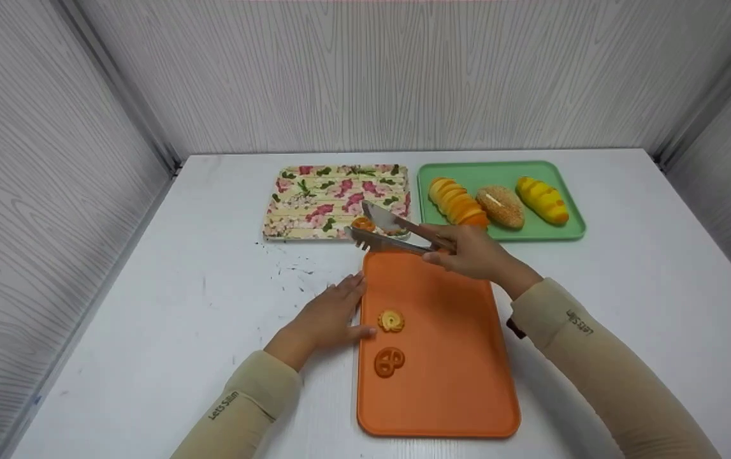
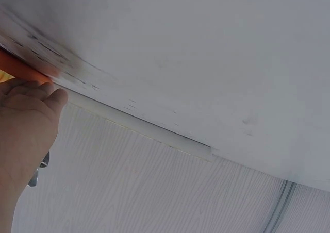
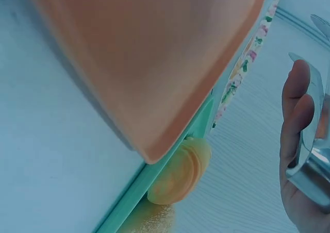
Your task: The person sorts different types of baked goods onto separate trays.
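Observation:
My right hand (image 1: 473, 252) grips a pair of metal tongs (image 1: 397, 244) above the top end of the orange tray (image 1: 448, 389). The tongs' jaws are spread, and a small brown pretzel biscuit (image 1: 362, 223) shows between their tips at the floral tray's (image 1: 314, 197) front edge. Whether the tips touch it I cannot tell. In the right wrist view, fingers curl round the tongs (image 3: 314, 179). My left hand (image 1: 330, 315) rests along the orange tray's left edge, fingers extended. Beside its thumb lie a round yellow biscuit (image 1: 391, 320) and another pretzel biscuit (image 1: 389, 362) on that tray.
At the back right stands a green tray (image 1: 499, 169) holding a sliced-looking loaf (image 1: 457, 201), a seeded bun (image 1: 501, 206) and a yellow bread roll (image 1: 542, 200). The floral tray is left of it. A wood-grain wall (image 1: 365, 76) closes off the table's (image 1: 167, 319) back.

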A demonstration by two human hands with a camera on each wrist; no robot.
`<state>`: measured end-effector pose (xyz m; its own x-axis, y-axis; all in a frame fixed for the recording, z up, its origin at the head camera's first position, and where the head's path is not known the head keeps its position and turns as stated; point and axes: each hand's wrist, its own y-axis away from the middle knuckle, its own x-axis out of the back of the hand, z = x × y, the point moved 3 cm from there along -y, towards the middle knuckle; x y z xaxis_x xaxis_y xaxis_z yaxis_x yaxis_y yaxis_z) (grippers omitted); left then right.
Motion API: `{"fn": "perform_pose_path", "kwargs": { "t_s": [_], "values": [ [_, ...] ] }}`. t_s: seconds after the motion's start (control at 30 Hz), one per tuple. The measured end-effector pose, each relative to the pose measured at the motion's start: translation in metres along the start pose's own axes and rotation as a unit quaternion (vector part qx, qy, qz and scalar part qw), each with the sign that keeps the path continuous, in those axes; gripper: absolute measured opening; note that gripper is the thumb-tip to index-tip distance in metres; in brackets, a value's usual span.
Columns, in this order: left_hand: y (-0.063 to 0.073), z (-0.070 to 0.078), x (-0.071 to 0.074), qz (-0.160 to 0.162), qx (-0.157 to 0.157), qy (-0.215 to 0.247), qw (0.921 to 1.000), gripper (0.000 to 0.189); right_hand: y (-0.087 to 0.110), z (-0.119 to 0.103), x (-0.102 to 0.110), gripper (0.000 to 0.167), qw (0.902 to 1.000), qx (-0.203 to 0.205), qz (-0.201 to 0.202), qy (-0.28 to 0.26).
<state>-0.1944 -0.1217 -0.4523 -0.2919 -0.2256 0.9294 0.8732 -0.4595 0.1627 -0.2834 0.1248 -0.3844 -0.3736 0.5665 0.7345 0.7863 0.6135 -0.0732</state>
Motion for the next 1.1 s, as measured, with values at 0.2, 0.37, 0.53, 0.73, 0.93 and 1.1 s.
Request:
{"fn": "perform_pose_path", "kwargs": {
  "t_s": [0.2, 0.37, 0.53, 0.73, 0.93, 1.1],
  "values": [
    [0.000, 0.001, 0.000, 0.001, 0.001, -0.002, 1.0000, 0.093, 0.014, 0.002, -0.005, 0.061, 0.9996, 0.008, -0.019, 0.016],
    [0.000, 0.000, 0.000, -0.004, 0.010, -0.001, 0.9999, 0.095, 0.025, 0.002, -0.010, 0.059, 0.9983, 0.037, -0.034, 0.030],
    [0.000, 0.000, 0.000, -0.012, 0.025, 0.011, 0.9995, 0.095, 0.036, 0.004, -0.013, 0.056, 0.9976, 0.039, -0.048, 0.030],
    [0.000, 0.000, 0.000, -0.012, 0.017, 0.007, 0.9998, 0.095, 0.050, 0.010, -0.013, 0.058, 0.9975, 0.030, -0.059, 0.026],
    [0.001, 0.000, 0.001, 0.000, 0.006, 0.004, 1.0000, 0.096, 0.062, 0.012, -0.014, 0.057, 0.9963, 0.034, -0.078, 0.010],
    [0.000, 0.000, -0.001, -0.005, 0.005, -0.003, 1.0000, 0.095, 0.069, 0.013, -0.017, 0.055, 0.9942, 0.042, -0.099, 0.002]
  ]
}}
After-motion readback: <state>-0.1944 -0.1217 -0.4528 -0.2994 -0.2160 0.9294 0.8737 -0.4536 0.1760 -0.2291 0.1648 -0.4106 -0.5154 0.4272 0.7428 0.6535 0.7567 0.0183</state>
